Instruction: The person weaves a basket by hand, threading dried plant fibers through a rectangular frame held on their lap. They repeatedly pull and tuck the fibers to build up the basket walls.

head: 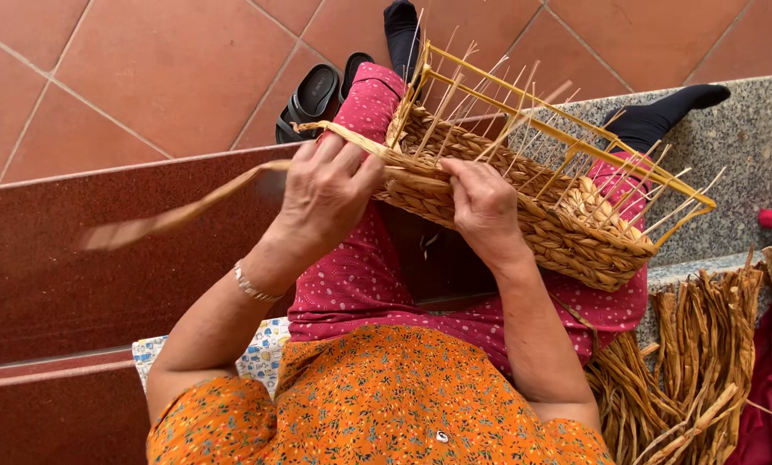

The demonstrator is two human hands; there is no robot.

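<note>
Left hand (326,194) grips fibre strand (179,215); right hand (485,207) clamps basket (524,215); sandals (317,95), fibre bundle (696,362) nearby.

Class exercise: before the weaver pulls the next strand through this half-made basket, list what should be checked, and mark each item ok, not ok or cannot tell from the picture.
1. Left hand grips the loose strand: ok.
2. Right hand steadies the basket: ok.
3. Basket rests on the lap: ok.
4. Upright stakes stand within the yellow frame: ok.
5. Spare fibre bundle lies at the right side: ok.
6. Strand's free end undamaged: cannot tell, blurred.
</note>
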